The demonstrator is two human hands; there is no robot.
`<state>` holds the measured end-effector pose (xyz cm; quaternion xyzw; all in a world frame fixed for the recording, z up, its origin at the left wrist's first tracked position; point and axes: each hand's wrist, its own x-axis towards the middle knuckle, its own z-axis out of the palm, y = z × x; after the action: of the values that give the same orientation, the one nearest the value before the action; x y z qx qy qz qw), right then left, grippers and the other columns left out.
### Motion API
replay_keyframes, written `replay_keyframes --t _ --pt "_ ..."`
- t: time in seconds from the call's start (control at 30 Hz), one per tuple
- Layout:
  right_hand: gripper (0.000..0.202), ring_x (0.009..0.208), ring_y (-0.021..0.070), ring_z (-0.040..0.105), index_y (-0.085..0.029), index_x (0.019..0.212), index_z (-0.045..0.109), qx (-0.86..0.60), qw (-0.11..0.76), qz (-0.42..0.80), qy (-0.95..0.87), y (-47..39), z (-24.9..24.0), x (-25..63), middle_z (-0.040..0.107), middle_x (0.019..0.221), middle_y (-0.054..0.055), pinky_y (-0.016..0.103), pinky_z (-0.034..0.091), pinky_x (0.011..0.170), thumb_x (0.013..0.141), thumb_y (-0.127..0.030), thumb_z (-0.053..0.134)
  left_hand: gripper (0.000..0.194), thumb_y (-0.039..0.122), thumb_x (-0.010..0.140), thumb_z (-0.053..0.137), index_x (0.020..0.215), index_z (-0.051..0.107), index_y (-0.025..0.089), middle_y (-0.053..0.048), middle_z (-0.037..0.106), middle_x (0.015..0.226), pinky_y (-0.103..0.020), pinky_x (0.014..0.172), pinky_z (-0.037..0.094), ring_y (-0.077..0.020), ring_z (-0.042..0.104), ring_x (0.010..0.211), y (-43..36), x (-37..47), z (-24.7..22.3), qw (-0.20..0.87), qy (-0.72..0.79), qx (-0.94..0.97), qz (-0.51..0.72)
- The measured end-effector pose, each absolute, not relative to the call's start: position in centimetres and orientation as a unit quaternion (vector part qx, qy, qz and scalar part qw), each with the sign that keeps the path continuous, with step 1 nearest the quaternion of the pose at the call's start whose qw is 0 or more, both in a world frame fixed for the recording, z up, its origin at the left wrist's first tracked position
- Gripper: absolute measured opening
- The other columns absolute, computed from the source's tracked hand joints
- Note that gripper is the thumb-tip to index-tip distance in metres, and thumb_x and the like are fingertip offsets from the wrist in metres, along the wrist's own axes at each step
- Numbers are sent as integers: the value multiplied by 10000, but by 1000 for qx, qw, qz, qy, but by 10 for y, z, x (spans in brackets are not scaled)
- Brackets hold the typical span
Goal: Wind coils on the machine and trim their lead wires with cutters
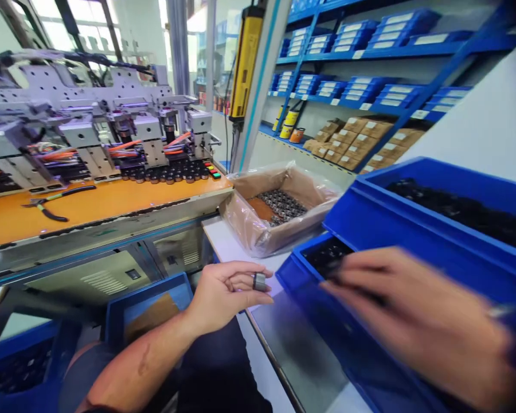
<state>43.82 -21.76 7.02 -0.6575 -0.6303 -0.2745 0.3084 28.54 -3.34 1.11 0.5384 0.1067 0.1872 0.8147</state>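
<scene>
My left hand [232, 289] is closed around a small cylindrical part [259, 281], silver with a black band, held between thumb and fingers above the edge of the side table. My right hand [395, 304] is smeared by motion at the near blue bin [298, 275], its fingertips at the small black parts [327, 252] inside. Whether anything sits between those fingertips cannot be made out. Behind it, a larger blue bin [361, 212] holds a heap of black parts [464, 212].
A plastic-lined carton [249, 229] of metal parts stands beyond my hands. Left of it, cutting pliers [55, 202] and rows of black round parts [172, 174] lie on the orange bench [112, 206] before a machine [90, 126]. Blue shelving [352, 54] stands behind.
</scene>
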Motion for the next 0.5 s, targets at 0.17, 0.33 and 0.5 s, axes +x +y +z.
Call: replay_keyframes --t 0.17,0.33,0.5 --pt "60 768 132 662 -149 873 612 -586 382 -212 -682 -190 28 409 661 846 65 237 580 677 928 -151 587 399 186 593 898 967 765 143 -76 794 876 -241 744 606 -171 750 776 -44 287 10 791 72 584 171" --pt "51 788 132 653 -146 897 599 -569 392 -207 -693 -191 17 414 653 854 58 231 575 678 927 -121 565 400 193 596 895 968 762 128 -77 798 834 -257 725 622 -192 760 740 -53 290 4 784 65 590 181" --pt "171 873 153 659 -134 1076 591 -594 398 -169 -678 -198 23 423 653 952 90 253 587 733 911 -163 625 401 195 596 893 967 758 123 -97 797 890 -267 707 629 -204 761 757 -53 291 3 776 72 596 194"
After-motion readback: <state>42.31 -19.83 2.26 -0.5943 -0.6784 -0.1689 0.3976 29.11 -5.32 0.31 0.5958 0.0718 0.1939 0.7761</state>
